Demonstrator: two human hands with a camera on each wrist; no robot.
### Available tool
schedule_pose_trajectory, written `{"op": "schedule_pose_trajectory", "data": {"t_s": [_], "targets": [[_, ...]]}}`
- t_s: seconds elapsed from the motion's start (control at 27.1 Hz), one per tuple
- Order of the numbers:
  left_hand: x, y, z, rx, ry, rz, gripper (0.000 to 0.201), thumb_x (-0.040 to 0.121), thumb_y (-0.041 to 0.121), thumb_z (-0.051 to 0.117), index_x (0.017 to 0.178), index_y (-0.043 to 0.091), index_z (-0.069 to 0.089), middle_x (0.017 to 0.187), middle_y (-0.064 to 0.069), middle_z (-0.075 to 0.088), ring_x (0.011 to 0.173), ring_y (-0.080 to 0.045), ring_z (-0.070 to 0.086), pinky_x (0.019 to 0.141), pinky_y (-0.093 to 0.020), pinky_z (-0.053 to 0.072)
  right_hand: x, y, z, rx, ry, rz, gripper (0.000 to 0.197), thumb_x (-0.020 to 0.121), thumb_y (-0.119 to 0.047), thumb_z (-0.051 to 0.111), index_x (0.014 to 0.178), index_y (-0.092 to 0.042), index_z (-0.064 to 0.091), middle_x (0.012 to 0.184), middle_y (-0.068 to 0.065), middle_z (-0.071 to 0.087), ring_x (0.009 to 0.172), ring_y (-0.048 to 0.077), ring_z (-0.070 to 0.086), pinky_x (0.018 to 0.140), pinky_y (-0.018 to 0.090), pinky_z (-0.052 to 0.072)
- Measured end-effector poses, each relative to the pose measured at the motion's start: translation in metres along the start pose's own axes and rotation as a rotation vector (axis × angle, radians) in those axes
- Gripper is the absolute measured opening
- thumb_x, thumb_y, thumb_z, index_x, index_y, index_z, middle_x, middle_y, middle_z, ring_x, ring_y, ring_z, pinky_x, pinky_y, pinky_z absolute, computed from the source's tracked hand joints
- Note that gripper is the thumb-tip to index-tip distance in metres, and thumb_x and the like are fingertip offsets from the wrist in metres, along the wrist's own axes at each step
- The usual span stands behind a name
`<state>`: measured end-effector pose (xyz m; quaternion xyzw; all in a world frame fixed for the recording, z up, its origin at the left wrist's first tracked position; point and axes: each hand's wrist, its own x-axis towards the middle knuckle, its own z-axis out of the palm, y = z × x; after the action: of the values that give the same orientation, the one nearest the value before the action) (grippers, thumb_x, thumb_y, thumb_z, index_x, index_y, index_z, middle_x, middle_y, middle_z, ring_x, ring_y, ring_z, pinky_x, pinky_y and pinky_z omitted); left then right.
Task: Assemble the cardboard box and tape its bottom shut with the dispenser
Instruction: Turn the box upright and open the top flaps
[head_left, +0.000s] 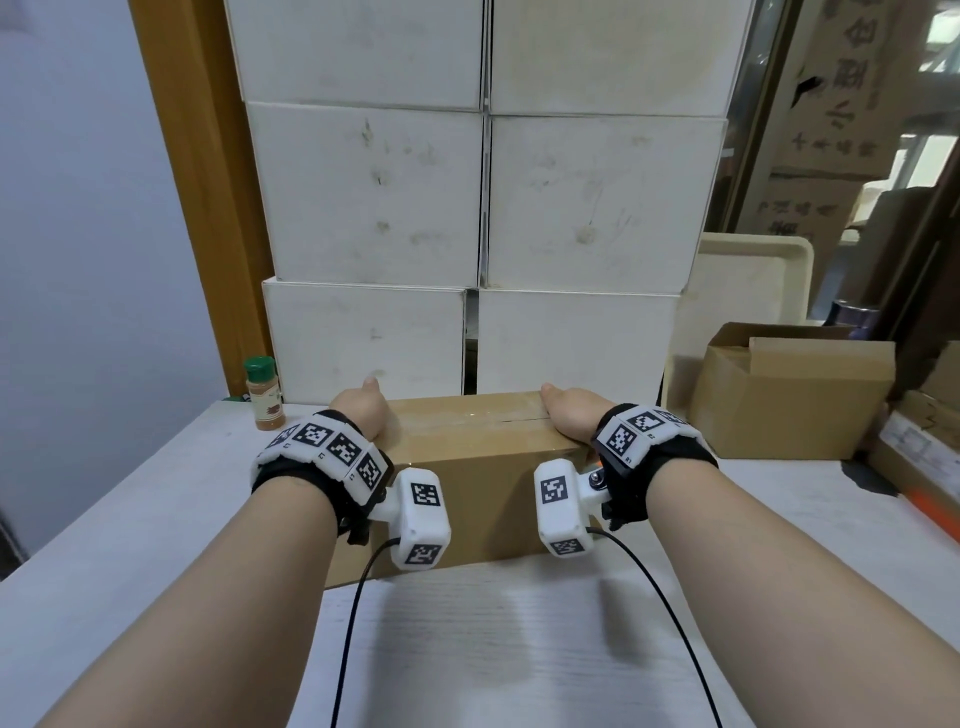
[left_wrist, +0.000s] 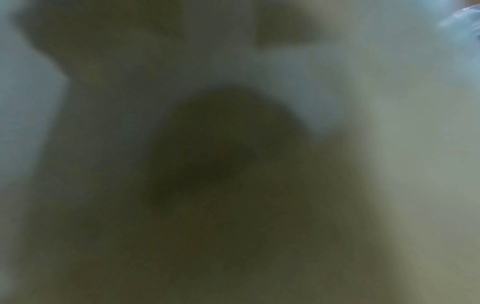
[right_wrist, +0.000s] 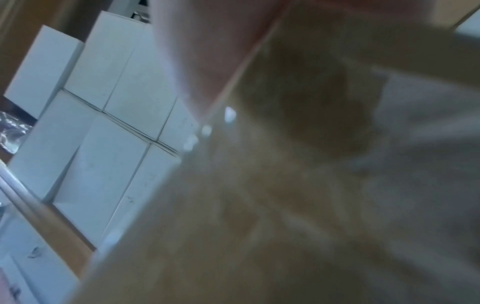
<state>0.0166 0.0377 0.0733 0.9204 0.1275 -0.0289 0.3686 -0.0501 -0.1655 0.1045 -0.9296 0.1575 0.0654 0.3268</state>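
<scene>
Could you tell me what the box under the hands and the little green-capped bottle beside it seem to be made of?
The box looks like plain brown corrugated cardboard, matte, with a glossy strip along its top seam, probably clear tape. The bottle seems clear plastic or glass, with a shiny green cap, likely plastic; brownish contents show through.

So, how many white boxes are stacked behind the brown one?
6 show: top left, top right, middle left, middle right, bottom left, bottom right. The picture's top edge crops the top two; more may be hidden.
</scene>
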Motion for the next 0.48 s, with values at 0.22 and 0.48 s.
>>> {"op": "schedule_pose_trajectory", "data": {"t_s": [0.22,0.48], "targets": [[-0.012,0.001,-0.004,-0.166,-0.054,0.005,0.055,0.104,0.029,0.018,0.138,-0.009,0.037,0.146,-0.025,0.039,0.137,-0.034,0.037,0.109,-0.034,0.029,0.001,-0.001,0.001,-0.011,0.082,-0.011,0.039,0.102,-0.005,0.018,0.137,0.010,0.030,0.141,0.028,0.041,0.131,0.036,0.040,0.101,0.033,0.034],[-0.020,-0.001,-0.005,-0.242,-0.087,0.055,0.047,0.105,0.019,0.018,0.143,-0.006,0.030,0.150,-0.023,0.033,0.139,-0.034,0.033,0.107,-0.033,0.031,0.001,-0.002,0.003,-0.054,0.082,-0.018,0.039,0.102,-0.004,0.018,0.135,0.010,0.032,0.140,0.027,0.042,0.130,0.036,0.041,0.101,0.032,0.035]]}}
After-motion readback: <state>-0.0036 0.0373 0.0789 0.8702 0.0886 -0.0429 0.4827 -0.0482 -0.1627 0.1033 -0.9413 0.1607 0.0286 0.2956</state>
